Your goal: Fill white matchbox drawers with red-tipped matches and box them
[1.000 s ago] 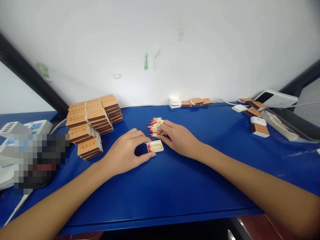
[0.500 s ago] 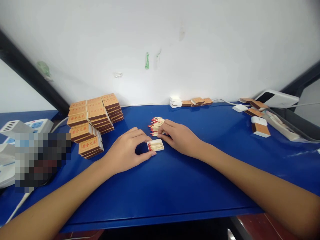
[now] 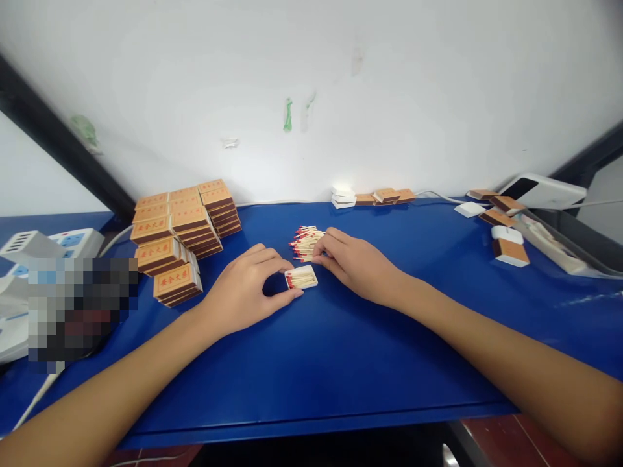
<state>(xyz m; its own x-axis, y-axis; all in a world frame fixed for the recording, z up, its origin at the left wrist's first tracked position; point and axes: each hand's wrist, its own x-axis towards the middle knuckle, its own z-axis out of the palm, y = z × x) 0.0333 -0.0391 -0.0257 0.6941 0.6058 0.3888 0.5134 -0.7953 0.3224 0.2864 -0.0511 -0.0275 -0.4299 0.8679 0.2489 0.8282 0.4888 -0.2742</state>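
Observation:
A small white matchbox tray (image 3: 314,283) holding several red-tipped matches (image 3: 302,279) lies on the blue table. My left hand (image 3: 247,285) grips the tray between thumb and fingers from its left side. Just behind the tray is a loose pile of matches (image 3: 304,243), heads mostly to the left. My right hand (image 3: 357,264) is at the right edge of this pile, thumb and forefinger pinched together. Its fingertips touch the match ends; which matches they hold, if any, is hidden.
Stacked brown matchboxes (image 3: 178,282) stand at the left, beside a power strip (image 3: 73,243) and a pixelated object. By the wall are white trays (image 3: 343,197) and several matchbox sleeves (image 3: 387,194). More sleeves (image 3: 510,251), a white device (image 3: 540,191) and a dark holder lie at the right.
My right hand has shifted slightly right along the pile, and its thumb and forefinger have drawn closer together. My left hand stays on the tray. The view has moved a little.

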